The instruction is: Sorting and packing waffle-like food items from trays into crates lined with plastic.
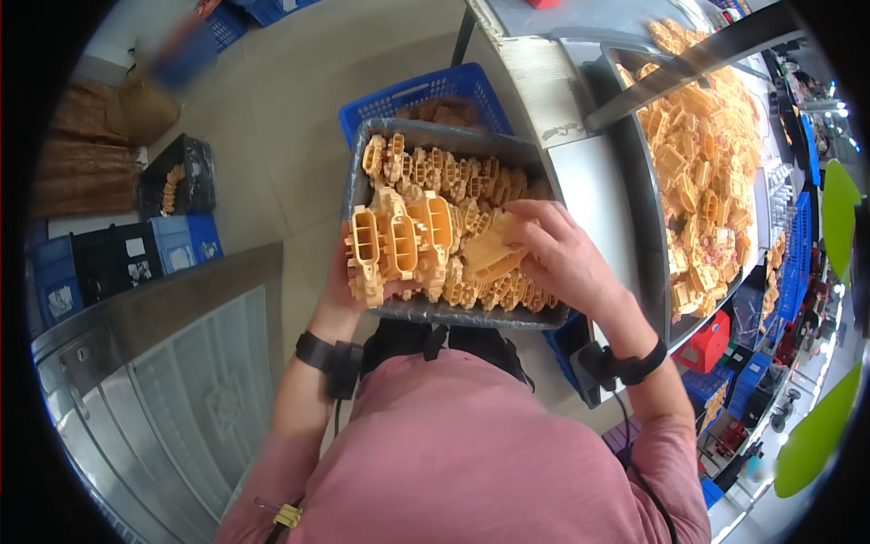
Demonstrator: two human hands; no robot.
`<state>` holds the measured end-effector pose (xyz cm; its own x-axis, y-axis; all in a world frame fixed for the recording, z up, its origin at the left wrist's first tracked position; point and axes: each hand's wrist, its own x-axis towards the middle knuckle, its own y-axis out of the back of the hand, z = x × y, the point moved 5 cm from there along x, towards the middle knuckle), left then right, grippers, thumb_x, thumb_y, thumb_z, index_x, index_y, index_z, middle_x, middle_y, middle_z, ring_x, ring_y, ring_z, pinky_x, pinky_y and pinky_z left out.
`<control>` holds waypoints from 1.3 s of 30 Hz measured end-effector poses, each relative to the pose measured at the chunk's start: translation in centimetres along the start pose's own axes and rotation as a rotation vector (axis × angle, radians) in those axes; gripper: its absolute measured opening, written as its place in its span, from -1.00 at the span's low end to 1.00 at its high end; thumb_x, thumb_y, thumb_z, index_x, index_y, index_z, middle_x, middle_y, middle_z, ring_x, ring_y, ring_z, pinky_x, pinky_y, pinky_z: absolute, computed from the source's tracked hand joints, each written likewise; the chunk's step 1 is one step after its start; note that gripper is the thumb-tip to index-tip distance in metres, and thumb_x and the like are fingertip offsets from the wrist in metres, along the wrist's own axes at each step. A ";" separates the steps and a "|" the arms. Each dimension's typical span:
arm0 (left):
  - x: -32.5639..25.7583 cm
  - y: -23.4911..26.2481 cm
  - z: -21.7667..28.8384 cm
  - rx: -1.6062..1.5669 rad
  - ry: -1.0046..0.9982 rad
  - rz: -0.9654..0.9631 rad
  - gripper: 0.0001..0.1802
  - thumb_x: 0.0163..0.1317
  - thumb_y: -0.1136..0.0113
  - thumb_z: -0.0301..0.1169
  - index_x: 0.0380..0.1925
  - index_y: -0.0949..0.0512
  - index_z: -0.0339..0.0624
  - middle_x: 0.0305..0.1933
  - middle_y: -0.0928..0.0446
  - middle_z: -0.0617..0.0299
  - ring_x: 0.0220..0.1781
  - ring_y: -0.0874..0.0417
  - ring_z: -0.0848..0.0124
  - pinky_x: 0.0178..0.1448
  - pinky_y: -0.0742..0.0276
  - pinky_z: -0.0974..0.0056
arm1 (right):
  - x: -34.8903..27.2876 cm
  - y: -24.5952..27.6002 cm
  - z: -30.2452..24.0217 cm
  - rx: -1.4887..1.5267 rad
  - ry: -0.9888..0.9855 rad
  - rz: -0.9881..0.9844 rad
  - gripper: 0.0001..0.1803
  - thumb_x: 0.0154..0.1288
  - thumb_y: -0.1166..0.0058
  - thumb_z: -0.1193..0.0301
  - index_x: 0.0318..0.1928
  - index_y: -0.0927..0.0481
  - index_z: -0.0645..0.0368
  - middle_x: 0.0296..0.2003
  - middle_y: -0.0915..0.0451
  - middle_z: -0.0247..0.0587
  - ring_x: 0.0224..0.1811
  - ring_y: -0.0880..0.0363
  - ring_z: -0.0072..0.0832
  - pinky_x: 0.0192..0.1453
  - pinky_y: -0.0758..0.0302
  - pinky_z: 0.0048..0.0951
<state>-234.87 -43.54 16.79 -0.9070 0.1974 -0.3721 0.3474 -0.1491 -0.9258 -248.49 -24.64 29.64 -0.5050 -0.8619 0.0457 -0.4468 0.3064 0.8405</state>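
In front of me a grey bin (362, 145) holds rows of tan-yellow molded plastic parts (444, 172), stood on edge close together. My left hand (339, 281) is closed around a small row of these parts (401, 243), held up over the bin's near left side with their slotted openings facing up. The palm and most of the fingers are hidden beneath them. My right hand (569, 258) grips another yellow plastic part (490, 247) between thumb and fingers, just right of that row. This part shows a flatter, smoother side and lies tilted over the rows.
At the right, a large dark tray (639, 172) is heaped with loose yellow parts (702, 163), next to a white table edge (589, 186). A blue basket (421, 100) sits beyond the bin. A metal cabinet (172, 363) stands to the left, with crates (113, 263) behind it.
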 end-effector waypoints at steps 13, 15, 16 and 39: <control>-0.5 6.9 -2.9 -0.064 0.124 0.251 -0.41 0.29 0.02 0.04 0.13 -0.40 -0.16 0.02 -0.52 0.11 0.07 -0.55 0.21 0.10 -0.48 -0.16 | -1.2 -5.3 1.2 0.477 -0.213 -0.086 -0.41 0.18 0.13 0.69 0.25 -0.34 0.02 0.08 -0.47 -0.04 0.10 -0.49 -0.17 0.11 -0.47 -0.33; -0.6 6.7 -3.3 -0.080 0.202 0.235 -0.39 0.28 0.01 0.06 0.14 -0.40 -0.16 0.02 -0.52 0.10 0.03 -0.57 0.22 0.09 -0.49 -0.18 | -1.0 -5.6 1.4 0.492 -0.253 -0.139 -0.41 0.20 0.15 0.69 0.25 -0.33 0.03 0.09 -0.47 -0.03 0.10 -0.49 -0.16 0.12 -0.46 -0.33; -0.7 6.4 -3.5 -0.083 0.205 0.245 -0.39 0.28 0.01 0.06 0.14 -0.40 -0.16 0.02 -0.52 0.10 0.03 -0.57 0.22 0.09 -0.49 -0.18 | -1.0 -6.0 1.6 0.500 -0.286 -0.188 -0.42 0.21 0.18 0.70 0.26 -0.32 0.03 0.09 -0.46 -0.02 0.10 -0.48 -0.16 0.14 -0.45 -0.33; 18.4 9.5 4.7 0.779 0.292 0.501 -0.32 0.23 0.00 0.20 0.19 -0.34 -0.01 0.11 -0.42 0.28 0.07 -0.48 0.45 0.12 -0.41 0.28 | 4.6 -22.4 18.5 1.379 -0.849 0.430 -0.18 0.21 -0.18 0.22 0.32 -0.05 0.29 0.16 -0.33 0.01 0.17 -0.39 -0.33 0.18 -0.38 -0.40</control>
<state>-249.35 -45.92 1.44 -0.5657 0.1530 -0.8103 0.3271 -0.8604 -0.3908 -254.45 -27.98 1.03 -0.7777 -0.3197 -0.5412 -0.2169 0.9446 -0.2464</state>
